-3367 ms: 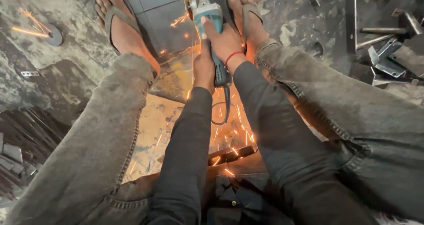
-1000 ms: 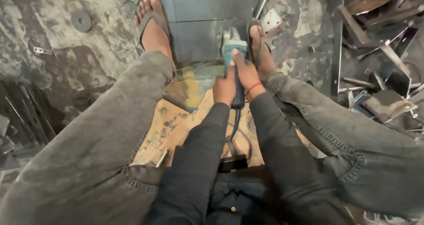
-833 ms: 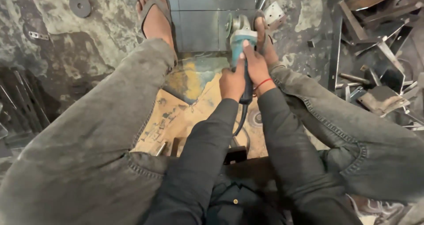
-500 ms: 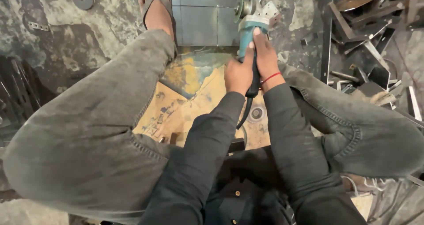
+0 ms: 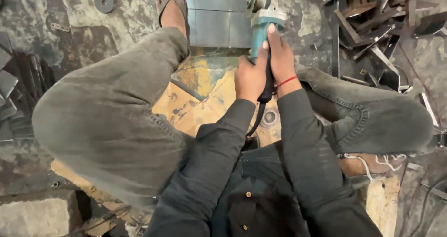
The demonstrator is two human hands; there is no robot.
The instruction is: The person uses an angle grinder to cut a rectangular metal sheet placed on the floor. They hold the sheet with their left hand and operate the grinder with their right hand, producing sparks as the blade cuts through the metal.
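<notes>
I hold a teal angle grinder (image 5: 261, 19) with both hands, its grey head pointing away from me over a grey metal sheet (image 5: 214, 18). My left hand (image 5: 250, 76) wraps the black rear handle. My right hand (image 5: 281, 58), a red thread on its wrist, lies along the teal body. No sparks show. The grinder's black cord (image 5: 255, 120) runs back between my arms. My left foot in a sandal (image 5: 172, 9) rests on the sheet's left edge.
I sit on a worn yellowish board (image 5: 200, 102) with knees spread. Scrap metal angles and offcuts (image 5: 386, 27) pile at the right. A round disc (image 5: 103, 2) lies on the stained floor at top left. Dark metal strips (image 5: 9, 88) lie at the left.
Sparks flew from the grinder 3.4 s ago and have stopped. The grinder and both hands have shifted right and farther from me; my right leg has folded in.
</notes>
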